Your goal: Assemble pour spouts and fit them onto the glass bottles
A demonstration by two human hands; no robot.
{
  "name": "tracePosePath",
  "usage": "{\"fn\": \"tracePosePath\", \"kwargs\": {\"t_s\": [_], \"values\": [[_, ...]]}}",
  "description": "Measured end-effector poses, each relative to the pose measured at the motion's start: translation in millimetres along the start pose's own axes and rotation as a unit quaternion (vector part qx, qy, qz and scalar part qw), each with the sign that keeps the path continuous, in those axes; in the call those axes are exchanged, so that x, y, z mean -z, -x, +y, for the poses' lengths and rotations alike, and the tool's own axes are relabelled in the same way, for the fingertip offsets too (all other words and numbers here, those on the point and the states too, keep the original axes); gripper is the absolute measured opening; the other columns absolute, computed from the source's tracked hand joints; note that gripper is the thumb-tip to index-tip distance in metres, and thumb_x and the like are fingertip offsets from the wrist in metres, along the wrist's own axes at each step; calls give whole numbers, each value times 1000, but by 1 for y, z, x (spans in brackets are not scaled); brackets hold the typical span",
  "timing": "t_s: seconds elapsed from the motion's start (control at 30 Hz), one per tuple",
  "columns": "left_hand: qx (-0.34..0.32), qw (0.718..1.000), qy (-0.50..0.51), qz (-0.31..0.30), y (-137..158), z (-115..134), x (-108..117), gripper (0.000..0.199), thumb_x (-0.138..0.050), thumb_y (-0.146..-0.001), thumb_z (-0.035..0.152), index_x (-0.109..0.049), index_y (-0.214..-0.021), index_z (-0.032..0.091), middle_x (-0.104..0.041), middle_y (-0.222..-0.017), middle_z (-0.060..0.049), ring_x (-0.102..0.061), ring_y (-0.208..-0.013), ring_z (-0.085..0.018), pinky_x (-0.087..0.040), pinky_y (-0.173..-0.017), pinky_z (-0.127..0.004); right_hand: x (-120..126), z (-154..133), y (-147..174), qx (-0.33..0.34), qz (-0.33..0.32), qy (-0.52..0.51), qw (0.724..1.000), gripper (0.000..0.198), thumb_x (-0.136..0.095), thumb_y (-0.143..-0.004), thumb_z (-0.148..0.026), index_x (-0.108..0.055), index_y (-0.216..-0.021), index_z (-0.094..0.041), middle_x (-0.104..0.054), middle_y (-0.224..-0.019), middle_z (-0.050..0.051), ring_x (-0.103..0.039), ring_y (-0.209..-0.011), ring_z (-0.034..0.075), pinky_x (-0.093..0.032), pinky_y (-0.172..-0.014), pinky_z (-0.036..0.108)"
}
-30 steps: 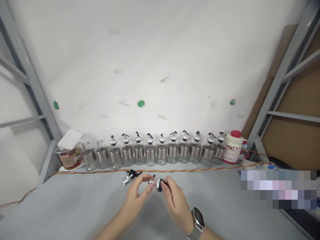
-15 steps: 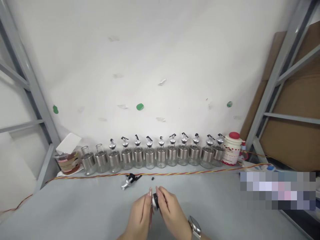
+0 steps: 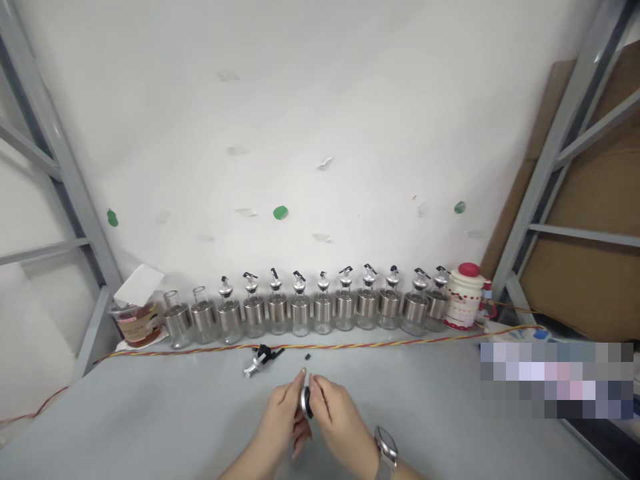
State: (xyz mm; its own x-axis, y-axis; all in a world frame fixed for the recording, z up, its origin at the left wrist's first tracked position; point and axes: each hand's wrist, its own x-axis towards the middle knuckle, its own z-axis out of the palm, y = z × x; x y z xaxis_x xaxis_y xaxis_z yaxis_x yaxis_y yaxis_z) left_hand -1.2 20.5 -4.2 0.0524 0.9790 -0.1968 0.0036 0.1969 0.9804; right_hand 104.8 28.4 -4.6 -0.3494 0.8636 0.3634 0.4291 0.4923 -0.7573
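Between my two hands, low over the grey table, is a silver and black bottle pourer part (image 3: 305, 403). My left hand (image 3: 283, 417) is closed on its silver side, with the lower fingers curling underneath. From the right, my right hand (image 3: 340, 417) grips the black side with thumb and fingers. The fingers hide much of the part. Just beyond the hands lies a tiny black piece (image 3: 307, 357). Farther left rests a loose silver pourer spout (image 3: 255, 365), beside black pieces (image 3: 266, 353).
Along the wall stands a row of glass oil bottles (image 3: 300, 310) with steel sleeves; most carry pourers, but the two leftmost have bare necks (image 3: 171, 298). A labelled tub (image 3: 137, 327) and a red-lidded jar (image 3: 463, 300) flank them. A twisted wire (image 3: 350, 347) crosses in front.
My left hand has turned around the pourer part, its lower fingers now showing beneath. The part has tilted and shifted slightly left. Loose pieces on the table stay put.
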Motion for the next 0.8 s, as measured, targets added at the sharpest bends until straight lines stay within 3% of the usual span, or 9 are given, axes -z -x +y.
{"fn": "tracePosePath", "kwargs": {"t_s": [0.13, 0.23, 0.33, 0.43, 0.5, 0.57, 0.63, 0.7, 0.8], "values": [[-12, 998, -54, -18, 0, 3, 4, 52, -27, -71, 66, -27, -42, 23, -15, -29, 12, -24, -23, -7, -29, -26, -22, 10, -3, -1, 77, -33, 87, 993, 26, -23, -88, -28, -40, -71, -19, -46, -58, -1, -43, -51, 13, -26, -50, 25], [-62, 991, -118, 32, 2, 6, 11, 49, -22, -77, 60, -31, -45, 23, -22, -31, 10, -30, -26, -10, -33, -31, -24, 16, -6, 0, 85, -58, 50, 993, 23, -25, -89, -31, -40, -77, -20, -45, -58, -2, -44, -51, 13, -27, -50, 23], [-169, 954, -216, 121, 2, 10, 23, 45, -28, -78, 54, -42, -52, 21, -42, -41, 3, -45, -43, -15, -40, -52, -30, 10, -5, -1, 2, -78, -98, 992, 29, -23, -90, -41, -38, -74, -21, -40, -51, -6, -41, -43, 10, -30, -44, 20], [-247, 908, -292, 170, 2, 9, 30, 41, -34, -73, 55, -52, -59, 20, -53, -54, -4, -51, -58, -21, -37, -66, -36, -5, -1, -4, -111, -91, -241, 960, 39, -17, -87, -50, -37, -70, -22, -34, -43, -8, -37, -33, 10, -30, -34, 19], [-259, 897, -312, 175, 2, 5, 29, 42, -34, -72, 54, -55, -62, 20, -56, -56, -6, -53, -59, -22, -37, -65, -36, -14, 0, -6, -167, -91, -267, 945, 42, -16, -86, -54, -37, -69, -22, -31, -38, -9, -36, -29, 11, -29, -30, 20], [-264, 892, -323, 174, 5, 1, 24, 43, -29, -76, 50, -57, -67, 18, -57, -56, -7, -53, -56, -22, -38, -60, -34, -19, -1, -4, -180, -51, -236, 954, 42, -17, -86, -53, -37, -66, -21, -31, -38, -8, -37, -30, 11, -30, -32, 21], [-239, 903, -315, 166, 10, -3, 16, 46, -23, -81, 46, -56, -66, 19, -53, -50, -3, -51, -48, -18, -37, -52, -30, -19, -3, 0, -137, 17, -170, 976, 42, -19, -87, -49, -38, -63, -20, -36, -43, -6, -40, -37, 11, -32, -40, 22], [-172, 936, -266, 150, 14, -4, 8, 48, -21, -84, 47, -48, -54, 20, -45, -42, 2, -47, -40, -14, -35, -46, -26, -16, -4, 5, -70, 63, -106, 990, 40, -20, -88, -44, -39, -63, -20, -40, -50, -3, -41, -46, 12, -33, -47, 23], [-84, 976, -147, 134, 16, -2, -1, 50, -25, -80, 55, -37, -45, 21, -36, -37, 6, -41, -34, -10, -35, -41, -23, -11, -2, 10, -2, 67, -42, 997, 36, -18, -90, -37, -40, -67, -19, -42, -55, -1, -41, -50, 12, -31, -50, 24]]}}
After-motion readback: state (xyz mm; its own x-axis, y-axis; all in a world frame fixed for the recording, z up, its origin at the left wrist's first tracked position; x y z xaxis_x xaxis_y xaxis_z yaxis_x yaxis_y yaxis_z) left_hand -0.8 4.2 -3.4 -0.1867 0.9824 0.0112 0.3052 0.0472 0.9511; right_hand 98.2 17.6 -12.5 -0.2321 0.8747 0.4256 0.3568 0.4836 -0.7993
